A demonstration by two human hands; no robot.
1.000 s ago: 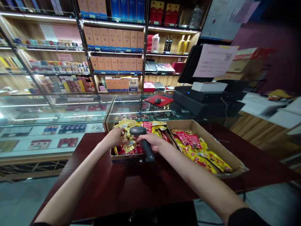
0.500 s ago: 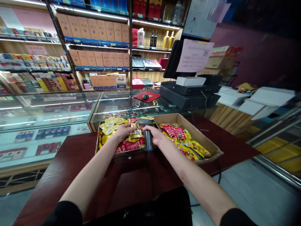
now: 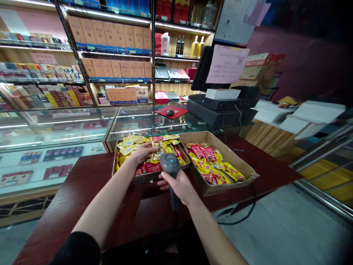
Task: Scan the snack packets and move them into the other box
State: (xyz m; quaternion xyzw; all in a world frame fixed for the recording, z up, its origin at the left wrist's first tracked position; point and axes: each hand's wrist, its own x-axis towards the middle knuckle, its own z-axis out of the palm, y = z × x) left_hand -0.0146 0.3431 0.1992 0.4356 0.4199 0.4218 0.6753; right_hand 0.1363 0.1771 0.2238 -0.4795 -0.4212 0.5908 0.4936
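Note:
My right hand (image 3: 180,186) is wrapped round the handle of a dark grey barcode scanner (image 3: 170,164), whose head shows a small blue light. It is in front of the left cardboard box (image 3: 113,162), at the table's near side. My left hand (image 3: 143,152) is closed on a gold snack packet (image 3: 157,150) held above that box. Below it lie gold, yellow and red snack packets (image 3: 147,168). A second cardboard box (image 3: 249,176) on the right holds yellow and red packets (image 3: 213,167).
Both boxes stand on a dark red table (image 3: 91,184). Behind it is a glass display counter (image 3: 132,119) with a mouse (image 3: 170,112) on a red mat and a monitor (image 3: 202,70). Shelves of boxes and bottles rise behind. A black cable (image 3: 239,222) hangs at the right.
My right hand has drawn the scanner back toward me and down, away from the gold packet. My left hand stays over the left box with the packet.

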